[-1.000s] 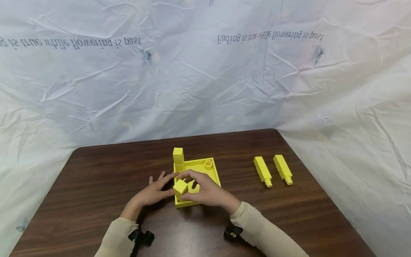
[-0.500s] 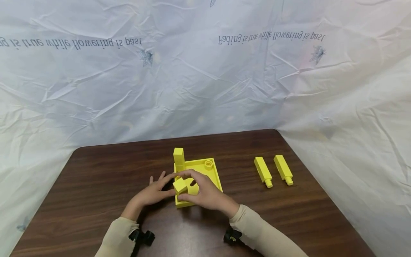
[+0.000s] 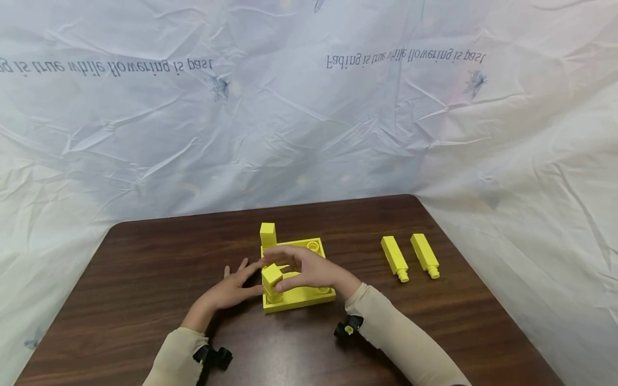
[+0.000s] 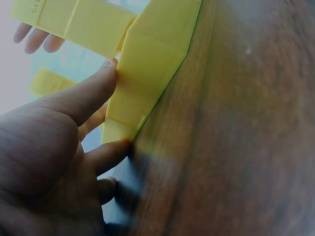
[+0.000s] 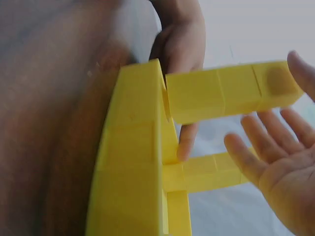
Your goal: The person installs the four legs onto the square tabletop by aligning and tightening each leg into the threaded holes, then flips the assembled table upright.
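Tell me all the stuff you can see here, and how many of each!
Base plate: 1, yellow, square, flat on the middle of the table.
Standing posts: 2, yellow, upright on the plate; one at its far left corner, one at its near left corner between the hands.
Round socket: 1, yellow, at the plate's far right corner.
Lying posts: 2, yellow, each with a round peg at the near end, side by side on the table right of the plate.
Table: 1, dark brown wood.
Sheet: 1, white, crinkled, printed with mirrored words, behind and around the table.
Left hand: 1, fingers straight against the plate's left edge.
Right hand: 1, fingers spread and loose around the near post; the right wrist view shows a gap.
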{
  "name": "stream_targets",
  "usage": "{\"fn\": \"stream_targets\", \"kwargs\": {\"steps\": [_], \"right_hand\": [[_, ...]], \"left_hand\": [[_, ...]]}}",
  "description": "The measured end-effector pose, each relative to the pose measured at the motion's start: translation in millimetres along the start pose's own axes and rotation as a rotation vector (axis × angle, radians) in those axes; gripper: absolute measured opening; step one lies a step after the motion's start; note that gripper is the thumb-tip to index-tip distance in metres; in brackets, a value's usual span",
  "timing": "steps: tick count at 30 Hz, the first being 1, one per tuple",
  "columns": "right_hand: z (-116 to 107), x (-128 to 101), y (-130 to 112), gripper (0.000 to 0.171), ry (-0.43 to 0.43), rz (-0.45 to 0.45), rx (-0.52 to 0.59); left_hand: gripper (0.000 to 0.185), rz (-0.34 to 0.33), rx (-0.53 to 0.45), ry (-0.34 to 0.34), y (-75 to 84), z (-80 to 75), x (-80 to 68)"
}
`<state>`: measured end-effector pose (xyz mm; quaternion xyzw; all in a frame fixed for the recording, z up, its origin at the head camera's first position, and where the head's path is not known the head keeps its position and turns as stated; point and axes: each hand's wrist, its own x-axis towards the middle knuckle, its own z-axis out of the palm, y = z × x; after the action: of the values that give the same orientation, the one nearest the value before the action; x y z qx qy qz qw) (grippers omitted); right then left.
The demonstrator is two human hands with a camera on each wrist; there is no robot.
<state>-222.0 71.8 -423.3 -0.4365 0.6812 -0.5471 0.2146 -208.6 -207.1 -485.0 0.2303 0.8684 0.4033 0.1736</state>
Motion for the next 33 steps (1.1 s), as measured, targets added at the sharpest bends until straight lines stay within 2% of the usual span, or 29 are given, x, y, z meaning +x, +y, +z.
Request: {"fn": "stream_targets", "kwargs": {"steps": [5, 12, 17, 25, 33], "right_hand": [[-7, 6, 3, 0.059, -0.091, -0.02, 0.079], [-6, 6, 5, 0.05, -0.083, -0.044, 0.067], [-1, 2, 1, 0.049, -0.034, -0.034, -0.011], [13, -5, -4, 0.048, 0.092, -0.013, -0.136], [22, -8, -8, 0.05, 0.172, -0.019, -0.232]], "left_hand": [[0.083, -0.035, -0.004, -0.006, -0.3, 0.3, 1.0], [0.083, -0.051, 0.001, -0.005, -2.1, 0.0, 2.6], [0.08, -0.047, -0.009, -0.005, -2.2, 1.0, 0.3], [0.078, -0.015, -0.022, 0.004, -1.8, 2.3, -1.7], [0.073, -0.035, -0.01, -0.008, -2.0, 0.8, -0.5]]}}
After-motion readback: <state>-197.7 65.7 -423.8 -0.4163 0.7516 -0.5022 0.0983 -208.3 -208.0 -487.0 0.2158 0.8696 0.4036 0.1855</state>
